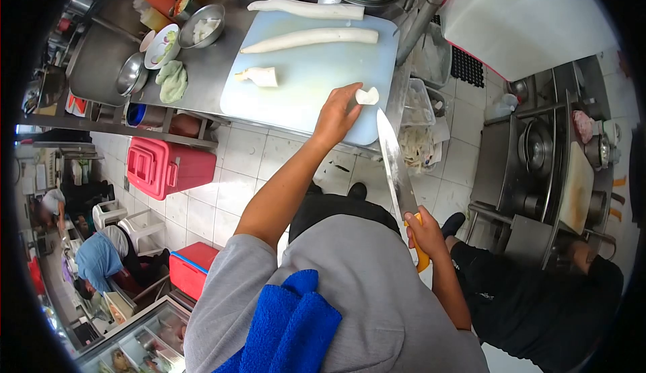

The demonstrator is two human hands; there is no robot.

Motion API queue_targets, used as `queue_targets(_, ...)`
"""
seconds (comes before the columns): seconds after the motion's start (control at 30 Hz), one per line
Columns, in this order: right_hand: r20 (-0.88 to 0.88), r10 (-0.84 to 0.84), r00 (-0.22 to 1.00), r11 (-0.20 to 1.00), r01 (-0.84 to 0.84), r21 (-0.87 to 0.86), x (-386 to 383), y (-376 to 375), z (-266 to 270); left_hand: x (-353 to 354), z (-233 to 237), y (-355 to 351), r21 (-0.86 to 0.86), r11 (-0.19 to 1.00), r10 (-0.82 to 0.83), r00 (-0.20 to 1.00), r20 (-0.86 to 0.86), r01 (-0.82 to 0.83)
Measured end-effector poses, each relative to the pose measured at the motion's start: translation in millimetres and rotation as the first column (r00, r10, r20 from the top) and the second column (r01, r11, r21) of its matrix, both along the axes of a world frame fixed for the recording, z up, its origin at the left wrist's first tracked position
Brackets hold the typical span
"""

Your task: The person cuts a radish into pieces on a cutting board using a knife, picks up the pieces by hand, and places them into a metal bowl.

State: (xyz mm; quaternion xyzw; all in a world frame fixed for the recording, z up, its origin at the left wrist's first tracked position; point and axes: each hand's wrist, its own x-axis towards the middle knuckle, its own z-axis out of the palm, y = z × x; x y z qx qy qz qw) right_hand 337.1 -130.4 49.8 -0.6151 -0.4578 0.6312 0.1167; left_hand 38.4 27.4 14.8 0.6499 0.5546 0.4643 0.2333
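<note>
My left hand [338, 115] is at the lower right of the white cutting board [303, 112], its fingers against a short white root piece [367, 96]. In my right hand [425, 230] is the orange handle of a large knife [396, 164]; the blade points up toward the board's edge, its tip just below the piece. Two long peeled white roots [309, 38] [306, 9] lie across the upper part of the board. A shorter stub [259, 77] with a tapered end rests at the board's left.
Metal bowls [202, 26] and a green cloth [172, 81] are left of the board. A metal pole [420, 23] stands at its right. Below are a pink bin [168, 167] and plastic tubs [417, 104]. A person in black [538, 299] is close on my right; others are far left.
</note>
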Motion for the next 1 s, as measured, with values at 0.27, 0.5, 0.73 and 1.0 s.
queue_targets(0.27,-0.013,-0.012,1.0,1.0,0.012,-0.014,0,-2,-3,-4,19,-9,0.282,0.957,0.176,0.918,-0.355,-0.074)
queue_targets(0.5,-0.034,-0.015,0.999,1.0,0.015,0.012,-3,3,1,-1,26,-17,0.112,0.993,0.021,0.856,-0.516,0.043)
queue_targets(0.73,-0.059,-0.011,0.998,1.0,0.01,-0.011,0,-3,-13,-55,52,2,-0.127,0.889,-0.419,0.669,-0.614,0.44)
queue_targets(1.0,-0.082,-0.086,0.993,0.996,0.087,0.004,8,-4,-18,-10,55,-7,-0.375,0.905,-0.396,0.725,-0.563,0.202)
